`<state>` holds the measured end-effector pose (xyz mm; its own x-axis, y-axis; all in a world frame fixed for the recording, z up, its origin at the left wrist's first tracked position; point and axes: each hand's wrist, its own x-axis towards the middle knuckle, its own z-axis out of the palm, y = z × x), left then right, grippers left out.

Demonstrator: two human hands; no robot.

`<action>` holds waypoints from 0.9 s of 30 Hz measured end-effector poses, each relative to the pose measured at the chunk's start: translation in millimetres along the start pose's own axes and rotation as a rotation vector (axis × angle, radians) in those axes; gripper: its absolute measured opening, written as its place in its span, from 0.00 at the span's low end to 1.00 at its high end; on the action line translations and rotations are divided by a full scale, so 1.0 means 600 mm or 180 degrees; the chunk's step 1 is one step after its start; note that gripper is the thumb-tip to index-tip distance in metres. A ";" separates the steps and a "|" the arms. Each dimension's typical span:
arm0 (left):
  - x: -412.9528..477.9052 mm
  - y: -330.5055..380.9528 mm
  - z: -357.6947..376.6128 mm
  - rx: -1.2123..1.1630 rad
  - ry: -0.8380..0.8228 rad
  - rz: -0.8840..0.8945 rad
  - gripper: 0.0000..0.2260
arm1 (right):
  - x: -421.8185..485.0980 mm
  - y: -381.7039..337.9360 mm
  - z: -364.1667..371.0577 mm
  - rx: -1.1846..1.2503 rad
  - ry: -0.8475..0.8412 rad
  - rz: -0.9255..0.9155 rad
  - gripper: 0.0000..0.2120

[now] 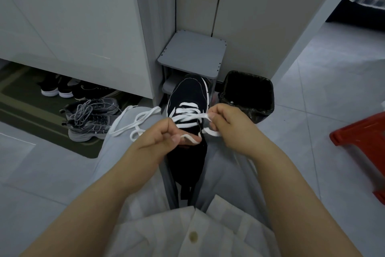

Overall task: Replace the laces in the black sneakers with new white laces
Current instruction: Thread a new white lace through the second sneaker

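Both hands, left (166,138) and right (227,123), pinch the soft, limp lace (187,120) near its ends, over the sneaker (189,92).

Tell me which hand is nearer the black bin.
Right. The right hand is close beside the black bin; the left hand is across the black sneaker, farther off.

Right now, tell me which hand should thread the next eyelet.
Probably the left. The left hand pinches a free end of the white lace, its tip aimed at the black sneaker. The right hand pinches a strand farther along, with no tip showing.
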<state>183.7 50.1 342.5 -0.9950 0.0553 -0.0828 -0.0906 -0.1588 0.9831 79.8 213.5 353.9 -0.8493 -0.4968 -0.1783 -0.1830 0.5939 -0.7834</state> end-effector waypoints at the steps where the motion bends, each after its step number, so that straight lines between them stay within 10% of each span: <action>1: 0.005 0.000 0.003 -0.0180 -0.0012 0.0035 0.06 | 0.002 -0.002 -0.003 -0.0136 -0.0009 -0.0021 0.11; 6: 0.030 0.009 0.001 -0.0359 0.0398 -0.0088 0.07 | -0.002 -0.003 -0.026 -0.0362 0.0036 -0.0076 0.11; 13: 0.015 0.028 -0.029 0.3707 -0.0117 -0.0679 0.16 | -0.008 -0.011 -0.020 0.0913 0.0560 -0.0102 0.15; 17: 0.003 0.044 -0.033 0.2839 0.0178 -0.0036 0.18 | -0.007 -0.009 -0.017 0.1354 0.0562 -0.0104 0.16; 23: 0.013 0.071 -0.022 -0.0799 0.1486 0.0377 0.22 | -0.017 0.010 -0.020 0.1394 0.1037 -0.0058 0.18; 25: 0.021 0.059 -0.017 -0.0293 0.1389 0.0142 0.19 | -0.022 0.016 -0.017 0.1134 0.0990 -0.0103 0.22; 27: 0.029 0.032 0.000 0.1788 0.1105 0.0082 0.09 | -0.029 0.017 0.001 0.0867 0.0864 -0.0119 0.23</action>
<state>164.8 47.8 359.8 -0.9606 -0.2775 -0.0134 -0.1247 0.3879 0.9132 93.1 228.1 348.6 -0.9514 -0.3076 -0.0110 -0.1091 0.3705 -0.9224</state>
